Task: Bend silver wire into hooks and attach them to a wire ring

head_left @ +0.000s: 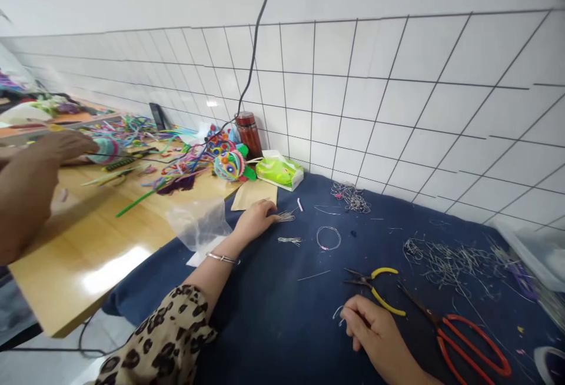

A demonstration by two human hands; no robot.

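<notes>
One small bent wire (pixel 337 313) sits in my right fingers (pixel 358 309), low over the blue-covered worktop (pixel 269 320).
Those fingers are curled nearly closed on it, its thin ends poking out; my left fingers (pixel 268 219), loosely bent, touch a heap of short wires (pixel 288 216), and I cannot tell whether they grip a strand. I judge the step as picking out a wire piece; the next move would call for a light pinch that frees just one. Nearer me lies a wire bundle (pixel 289 240), a wire ring (pixel 325 248) beside it, then yellow-handled pliers (pixel 364 281) and red-handled shears (pixel 435 317).
</notes>
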